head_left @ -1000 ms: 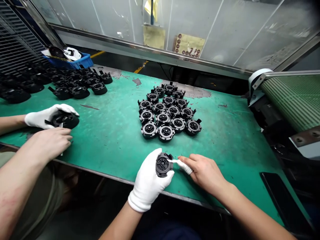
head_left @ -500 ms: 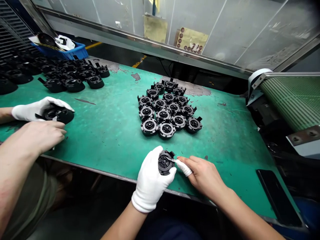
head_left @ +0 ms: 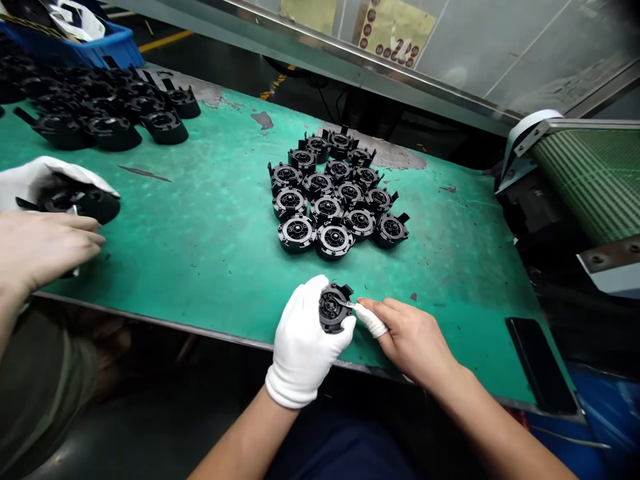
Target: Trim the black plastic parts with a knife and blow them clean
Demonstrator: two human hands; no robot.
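Note:
My left hand [head_left: 303,343], in a white glove, is closed around a round black plastic part [head_left: 335,308] near the table's front edge. The part's ribbed inner face is turned up toward me. My right hand [head_left: 413,337] is bare except for a white cover on the thumb. Its fingers pinch a small thin metal blade [head_left: 349,304], whose tip reaches over the part's face from the right. The handle end of the blade is hidden in the fingers. Beyond my hands stands a group of similar black parts [head_left: 327,208], packed close together on the green table [head_left: 215,267].
At left, a co-worker's gloved hand [head_left: 25,180] and bare hand [head_left: 50,250] work on a black part [head_left: 103,203]. More black parts [head_left: 113,130] stand behind, near a blue bin [head_left: 113,50]. A black phone-like slab [head_left: 540,363] lies at right, below a green conveyor belt [head_left: 595,180].
The camera view has tilted down and shifted, so the table things sit higher in the picture. My hands keep the same grip, with the blade still at the part's face.

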